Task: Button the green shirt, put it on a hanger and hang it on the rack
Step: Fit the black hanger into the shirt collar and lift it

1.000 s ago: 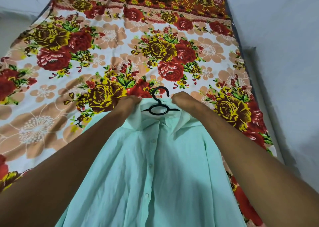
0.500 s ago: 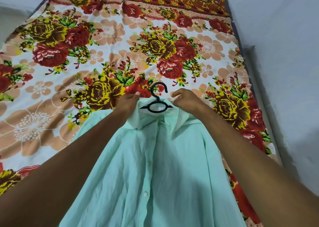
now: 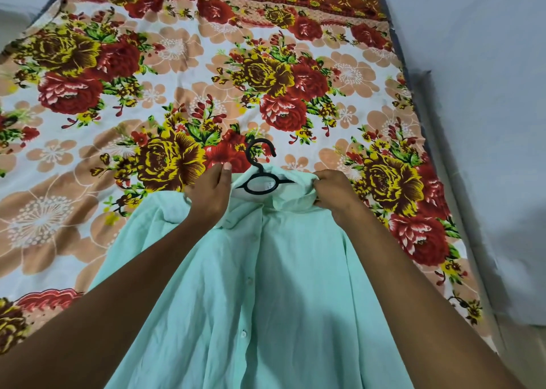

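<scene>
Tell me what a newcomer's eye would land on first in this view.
First the loud floral bedsheet, red and yellow roses across the whole bed. Then the pale green shirt laid front up in the near middle, with a black hanger sticking out of its collar. The left hand and right hand each hold the collar, one on either side of the hanger.
</scene>
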`<state>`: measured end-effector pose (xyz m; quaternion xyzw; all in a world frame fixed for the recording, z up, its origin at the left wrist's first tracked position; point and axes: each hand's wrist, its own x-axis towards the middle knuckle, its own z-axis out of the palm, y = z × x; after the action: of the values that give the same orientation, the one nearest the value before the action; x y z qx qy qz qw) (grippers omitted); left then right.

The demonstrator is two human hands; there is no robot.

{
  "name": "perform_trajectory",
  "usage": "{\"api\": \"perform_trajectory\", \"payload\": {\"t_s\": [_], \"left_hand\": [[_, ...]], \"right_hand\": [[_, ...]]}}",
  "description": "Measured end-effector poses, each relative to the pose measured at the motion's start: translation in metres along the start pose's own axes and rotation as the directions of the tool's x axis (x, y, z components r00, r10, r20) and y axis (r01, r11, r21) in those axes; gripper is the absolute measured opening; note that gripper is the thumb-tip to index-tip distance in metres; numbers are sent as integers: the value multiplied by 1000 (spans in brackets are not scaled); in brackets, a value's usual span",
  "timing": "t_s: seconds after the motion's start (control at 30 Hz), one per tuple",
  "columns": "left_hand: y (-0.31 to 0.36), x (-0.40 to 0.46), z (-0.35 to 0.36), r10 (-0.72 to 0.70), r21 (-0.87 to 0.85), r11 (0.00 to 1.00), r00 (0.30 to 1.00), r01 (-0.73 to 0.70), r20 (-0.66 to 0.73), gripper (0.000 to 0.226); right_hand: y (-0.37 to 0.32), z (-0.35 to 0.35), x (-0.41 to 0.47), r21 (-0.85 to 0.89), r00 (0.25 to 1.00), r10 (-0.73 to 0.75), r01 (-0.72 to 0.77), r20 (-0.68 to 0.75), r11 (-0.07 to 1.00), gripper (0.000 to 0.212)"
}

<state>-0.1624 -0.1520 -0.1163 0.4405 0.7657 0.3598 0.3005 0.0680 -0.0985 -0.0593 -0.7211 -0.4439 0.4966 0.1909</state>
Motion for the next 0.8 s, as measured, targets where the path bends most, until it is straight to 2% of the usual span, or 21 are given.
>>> {"api": "perform_trajectory", "payload": {"t_s": [0.07, 0.13, 0.17, 0.23, 0.33, 0.37, 0.43, 0.5, 0.57, 0.67, 0.8], "left_hand": [[-1, -3, 1, 17, 59, 998, 1000, -16, -11, 45], [0, -4, 2, 22, 66, 998, 1000, -21, -17, 45], [0, -4, 3, 26, 61, 998, 999, -24, -26, 44], [-1, -4, 6, 31, 62, 998, 998, -28, -45, 43], [-4, -6, 9, 48, 44, 998, 997, -45, -56, 44], [-5, -6, 9, 51, 41, 998, 997, -48, -57, 44], [-5, -7, 9, 56, 40, 998, 997, -54, -60, 43], [-6, -7, 9, 67, 35, 997, 995, -64, -69, 44], [-6, -7, 10, 73, 26, 997, 994, -71, -83, 43], [-7, -9, 11, 79, 27, 997, 992, -77, -96, 43], [-7, -11, 11, 83, 30, 996, 990, -80, -113, 41]], "right_hand": [[1, -4, 1, 256, 986, 106, -136, 129, 957, 31], [3, -9, 2, 380, 964, 132, -215, 232, 900, 33], [4, -10, 1, 362, 964, 134, -212, 228, 908, 35], [11, -6, 0, 212, 979, 137, -168, 151, 963, 35], [28, 6, -7, 33, 996, 81, -81, 25, 996, 27], [33, 9, -8, 32, 996, 92, -92, -1, 995, 27], [38, 11, -11, 163, 986, 167, -164, -5, 973, 26], [40, 10, -12, 388, 977, 209, -206, 36, 898, 28], [42, 9, -14, 566, 986, 155, -167, 70, 807, 30], [45, 11, -23, 705, 992, 46, -117, 119, 700, 33], [54, 14, -27, 797, 973, 53, -215, 225, 564, 42]]}}
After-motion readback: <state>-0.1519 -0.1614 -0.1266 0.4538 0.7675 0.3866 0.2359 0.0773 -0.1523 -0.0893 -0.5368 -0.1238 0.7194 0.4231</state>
